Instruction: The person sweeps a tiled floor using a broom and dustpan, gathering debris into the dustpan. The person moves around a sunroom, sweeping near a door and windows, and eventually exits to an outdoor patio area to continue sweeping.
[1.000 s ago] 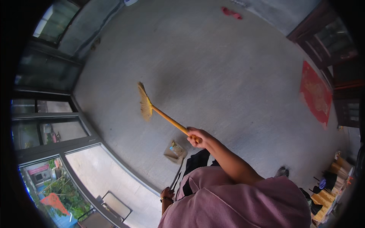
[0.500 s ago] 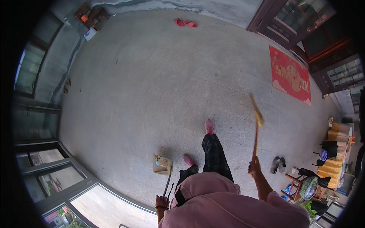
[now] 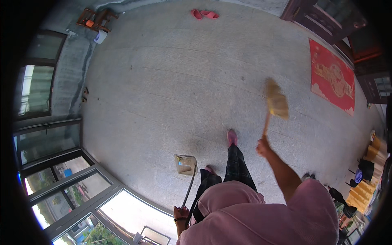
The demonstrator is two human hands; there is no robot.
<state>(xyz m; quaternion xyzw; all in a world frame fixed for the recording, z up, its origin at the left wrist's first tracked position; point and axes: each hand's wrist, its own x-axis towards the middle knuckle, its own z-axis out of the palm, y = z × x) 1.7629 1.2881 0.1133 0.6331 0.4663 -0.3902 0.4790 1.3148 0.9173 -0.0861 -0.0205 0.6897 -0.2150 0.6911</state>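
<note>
Dustpan (image 3: 190, 163): on the floor (image 3: 163, 106), left of your feet, beige-grey, shallow. In it, toward the left side, a small yellow scrap and a pale blue one beside it; too small to tell what they are. The rest of the pan shows a dull brownish inside.

Your left hand (image 3: 181, 213): fingers closed round the upper end of the pan's dark, slim handle (image 3: 189, 191), low by your left side, a dark band (image 3: 179, 219) at the wrist. The handle slants from there to the pan's right side.

Your right hand (image 3: 262, 147): wrapped round the handle of the broom (image 3: 277, 103), arm stretched forward. Broom head is straw-coloured, blurred, ahead and to the right of your forward pink shoe (image 3: 232, 137), well apart from the dustpan. Cannot tell whether the bristles touch the floor.

Far left corner: white container (image 3: 100, 37), just beside a brown wooden stool (image 3: 105, 18); contents not legible. An orange object (image 3: 89, 23) by the stool.

Far edge: pink slippers (image 3: 204, 15). Right: red patterned mat (image 3: 332, 77), flat, near the dark door (image 3: 316, 20).
</note>
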